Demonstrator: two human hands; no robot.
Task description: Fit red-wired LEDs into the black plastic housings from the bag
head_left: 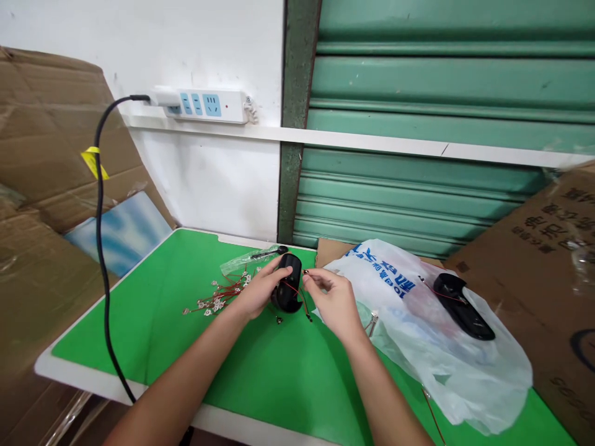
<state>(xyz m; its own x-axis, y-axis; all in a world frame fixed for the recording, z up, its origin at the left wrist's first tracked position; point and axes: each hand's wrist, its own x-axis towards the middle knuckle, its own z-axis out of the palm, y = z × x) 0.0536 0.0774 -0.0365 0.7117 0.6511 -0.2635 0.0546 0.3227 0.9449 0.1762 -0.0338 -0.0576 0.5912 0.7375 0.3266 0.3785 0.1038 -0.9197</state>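
Note:
My left hand (264, 287) is closed around the side of a black plastic housing (289, 296), its thumb lying on top. Thin red and dark wires (302, 295) come out of the housing toward the right. Just right of it, my right hand (333, 296) pinches a small dark part (305, 272) at the end of a wire, too small to name. Left of my left hand lies a pile of small white round pieces on red wires (216, 301). A tiny dark metal piece (279, 320) rests on the table below the housing.
A white plastic bag (446, 371) covers the right of the green table (176, 347), with another black housing (465, 306) on it. Behind the pile lies a clear wrapper (242, 263). A black cable (100, 241) hangs from the power strip (209, 105). Cardboard (534, 285) flanks the table.

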